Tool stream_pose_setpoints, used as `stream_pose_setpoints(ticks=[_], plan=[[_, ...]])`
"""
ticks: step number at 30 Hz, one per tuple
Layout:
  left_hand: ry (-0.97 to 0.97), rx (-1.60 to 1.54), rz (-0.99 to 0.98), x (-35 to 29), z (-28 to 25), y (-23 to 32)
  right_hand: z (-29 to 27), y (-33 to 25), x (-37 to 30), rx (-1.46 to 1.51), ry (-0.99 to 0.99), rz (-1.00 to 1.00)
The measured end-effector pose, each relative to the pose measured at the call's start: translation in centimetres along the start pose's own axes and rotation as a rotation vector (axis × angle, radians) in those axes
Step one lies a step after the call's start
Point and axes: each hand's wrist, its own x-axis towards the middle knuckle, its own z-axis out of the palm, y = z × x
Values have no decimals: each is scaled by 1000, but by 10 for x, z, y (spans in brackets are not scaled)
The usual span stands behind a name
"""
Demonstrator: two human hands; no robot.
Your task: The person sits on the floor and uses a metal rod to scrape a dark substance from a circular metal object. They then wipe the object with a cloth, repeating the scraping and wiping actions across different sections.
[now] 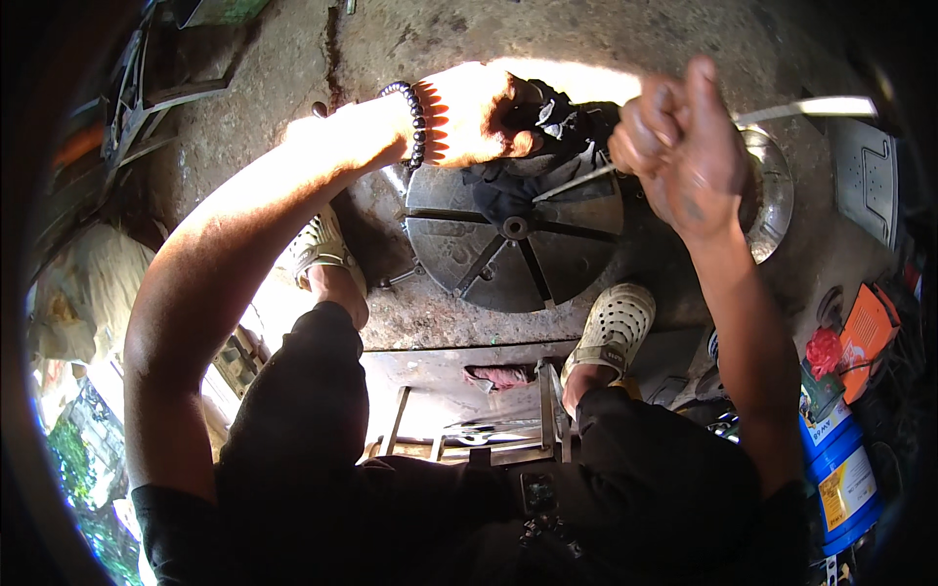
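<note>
A round dark metal plate [459,239] with radial slots and a centre hole lies in front of my feet. My left hand [479,117], with dark beads round its wrist, reaches past its far left edge. Its fingers are curled round a crumpled black thing [562,137], perhaps cloth, whose kind I cannot make out. Part of the black bundle rests on the plate. My right hand [684,151], slightly blurred, is closed with the thumb up around a thin pale metal rod [576,183]. The rod's lower end touches or nears the bundle above the plate's centre.
A shiny round metal dish [772,195] lies beyond my right wrist. A grey metal panel [865,181], an orange box [870,337] and a blue bucket [840,479] stand at the right. Metal frames [147,98] are far left. A reddish rag [498,377] lies between my feet.
</note>
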Motion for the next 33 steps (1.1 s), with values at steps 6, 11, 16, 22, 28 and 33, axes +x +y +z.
stream_pose_setpoints(ticks=[6, 11, 16, 22, 28, 33], plan=[[115, 52, 43, -8, 6, -20, 30, 1, 20, -147, 11, 7], [335, 63, 6, 17, -3, 6, -12, -29, 16, -153, 53, -222], [515, 32, -23, 16, -35, 21, -47, -94, 2, -92, 51, -445], [156, -325, -42, -9, -34, 21, -31, -76, -47, 34, 9, -298], [-84, 7, -155, -29, -24, 33, 3, -32, -35, 88, -143, -161], [-76, -83, -112, -18, -12, 8, 18, -14, -23, -12, -12, -168]])
